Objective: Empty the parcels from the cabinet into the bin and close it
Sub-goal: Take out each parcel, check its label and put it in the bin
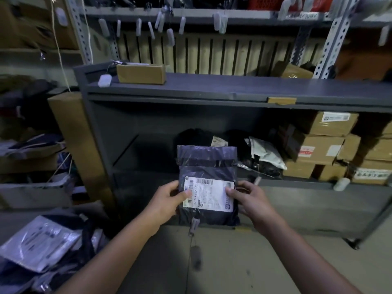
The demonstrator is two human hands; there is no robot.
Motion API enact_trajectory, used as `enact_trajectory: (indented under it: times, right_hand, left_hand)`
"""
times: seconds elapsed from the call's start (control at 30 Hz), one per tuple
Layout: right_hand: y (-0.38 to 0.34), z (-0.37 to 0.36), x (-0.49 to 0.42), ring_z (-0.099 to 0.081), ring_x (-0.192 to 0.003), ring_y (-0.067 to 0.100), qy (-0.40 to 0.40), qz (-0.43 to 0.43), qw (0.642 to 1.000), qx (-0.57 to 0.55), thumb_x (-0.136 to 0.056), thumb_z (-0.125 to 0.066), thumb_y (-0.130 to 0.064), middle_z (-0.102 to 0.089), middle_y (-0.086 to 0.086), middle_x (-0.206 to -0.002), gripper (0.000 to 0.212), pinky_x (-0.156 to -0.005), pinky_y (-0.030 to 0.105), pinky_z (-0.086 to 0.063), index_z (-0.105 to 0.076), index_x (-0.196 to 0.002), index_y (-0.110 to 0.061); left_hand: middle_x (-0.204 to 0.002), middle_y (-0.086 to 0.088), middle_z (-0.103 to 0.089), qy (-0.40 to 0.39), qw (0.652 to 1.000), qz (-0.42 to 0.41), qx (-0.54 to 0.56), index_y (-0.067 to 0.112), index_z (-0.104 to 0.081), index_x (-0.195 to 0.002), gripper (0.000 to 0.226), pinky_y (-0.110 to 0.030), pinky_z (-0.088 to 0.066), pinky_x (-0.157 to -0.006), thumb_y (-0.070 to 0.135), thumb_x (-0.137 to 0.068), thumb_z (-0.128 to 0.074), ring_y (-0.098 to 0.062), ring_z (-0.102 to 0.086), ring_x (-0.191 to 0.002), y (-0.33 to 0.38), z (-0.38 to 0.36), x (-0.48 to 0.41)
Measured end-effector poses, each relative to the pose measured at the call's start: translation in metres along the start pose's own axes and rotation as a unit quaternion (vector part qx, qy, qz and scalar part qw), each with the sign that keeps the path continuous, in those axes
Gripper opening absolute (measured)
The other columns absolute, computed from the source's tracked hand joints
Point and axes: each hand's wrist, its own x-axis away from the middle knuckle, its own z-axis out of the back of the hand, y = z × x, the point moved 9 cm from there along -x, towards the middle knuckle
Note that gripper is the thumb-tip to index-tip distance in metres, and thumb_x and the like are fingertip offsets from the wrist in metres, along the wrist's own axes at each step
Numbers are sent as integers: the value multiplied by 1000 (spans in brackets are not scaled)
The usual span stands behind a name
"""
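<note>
I hold a dark plastic parcel (206, 166) with a white shipping label upright in front of the open grey cabinet (191, 93). My left hand (169, 199) grips its left edge, thumb on the label. My right hand (249, 199) grips its right edge, thumb on the label too. A small tag on a string (196, 259) dangles below the parcel. Inside the cabinet lie dark bagged parcels (197, 136), a white bag (266, 152) and stacked cardboard boxes (322, 145). At the lower left a heap of bagged parcels (40, 242) lies low; whether it sits in a bin I cannot tell.
A brown box (141, 73) sits on the cabinet top, another box (296, 71) at the right. A tall cardboard carton (78, 143) leans against the cabinet's left side. Metal shelving (191, 15) with hanging tags stands behind. Bare concrete floor (233, 262) lies below my arms.
</note>
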Motion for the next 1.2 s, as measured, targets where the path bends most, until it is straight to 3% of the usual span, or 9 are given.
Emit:
enact_trajectory:
  times: [0.17, 0.33, 0.6, 0.9, 1.2]
  right_hand:
    - [-1, -6, 19, -69, -79, 18, -7, 13, 999, 31, -88, -73, -11, -72, 0, -84, 9, -83, 43, -57, -65, -89, -16]
    - [-4, -6, 19, -68, -77, 15, -4, 27, 999, 24, -90, -71, -12, -73, 0, -87, 7, -71, 31, -54, -66, -92, -16]
    - [-1, 6, 13, -70, -85, 22, -6, 31, 999, 42, -92, -67, -6, -74, 9, -95, 11, -89, 48, -56, -68, -102, -9]
    - [-8, 6, 12, -70, -78, 15, -11, 58, 997, 50, -92, -65, -4, -73, 2, -90, 14, -78, 37, -59, -66, -97, -17]
    - [-8, -8, 14, -70, -79, 9, -35, 69, 994, 73, -93, -65, -6, -71, 3, -96, 13, -70, 27, -61, -64, -95, -19]
  left_hand:
    - [-102, 0, -77, 12, 1000, 3, 17, 21, -68, -114, 19, -45, -60, -86, 14, -98, -61, -18, -74, -93, -10, 7, 20]
    - [-103, -2, -76, 20, 1000, -9, 22, 19, -67, -114, 18, -43, -60, -85, 14, -99, -59, -17, -74, -92, -4, 7, 20]
    - [-98, 1, -77, -2, 1000, 3, 25, 24, -69, -111, 17, -49, -58, -88, 16, -99, -60, -19, -74, -92, -9, -7, 7]
    - [-99, 4, -77, 11, 1000, -4, 7, 31, -69, -109, 17, -54, -56, -91, 20, -97, -62, -22, -73, -96, -12, -5, -2]
    - [-102, 0, -75, 44, 998, -19, 27, 26, -69, -104, 20, -37, -61, -80, 10, -98, -59, -14, -74, -89, -14, 5, 1]
